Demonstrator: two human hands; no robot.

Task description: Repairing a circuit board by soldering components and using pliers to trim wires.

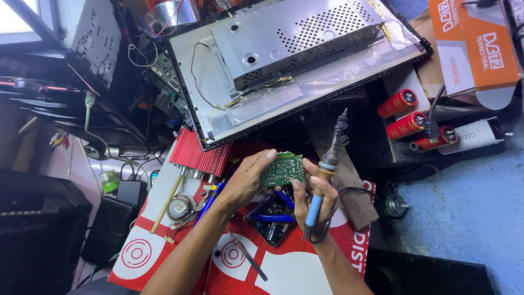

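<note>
Fingers of the left hand (pixel 245 177) were curled around a small green circuit board (pixel 283 170), thumb on top and the rest beneath, holding it tilted just above the cluttered bench. Beside it the right hand (pixel 314 199) was closed around a soldering iron (pixel 327 164) with a blue grip and orange collar; the thumb of that hand also touched the right edge of the board. The iron's metal tip pointed up and away from the board, and its black cord looped off behind the wrist.

Under both hands lay a red and white printed sheet (pixel 284 267), with a dark phone-like device (pixel 271 226) and blue-handled tools on it. A black probe (pixel 248 259) lay nearer the person. To the left sat a red finned metal case (pixel 199 153), a small round speaker (pixel 178 206) and a thin wooden stick. Farther off, a large flat panel (pixel 305 76) lay face down with a perforated grey metal cover on its back. On the right, three red cylindrical capacitors (pixel 406 124) lay near a white power adapter (pixel 475 134), and an orange cardboard box (pixel 472 41) occupied the upper corner.
</note>
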